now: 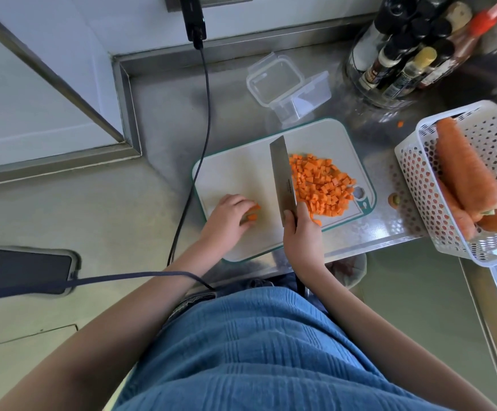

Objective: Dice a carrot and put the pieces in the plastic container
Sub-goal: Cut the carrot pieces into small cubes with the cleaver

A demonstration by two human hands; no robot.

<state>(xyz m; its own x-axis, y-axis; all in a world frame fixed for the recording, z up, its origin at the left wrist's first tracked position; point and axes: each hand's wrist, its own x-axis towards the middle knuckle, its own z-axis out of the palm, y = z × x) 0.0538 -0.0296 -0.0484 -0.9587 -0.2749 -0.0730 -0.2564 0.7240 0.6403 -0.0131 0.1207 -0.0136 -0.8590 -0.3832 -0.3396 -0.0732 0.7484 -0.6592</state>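
Cleaver held upright on board by right hand, grip closed round handle. Last carrot strips pinned to board under curled fingers of left hand, left of blade. Dice pile heaped right of blade. Container seen open beyond board on table, lid beside it. Whole carrots kept in white basket at right.

diced carrot is lying on the cutting board; container is sitting behind it; basket is standing right.
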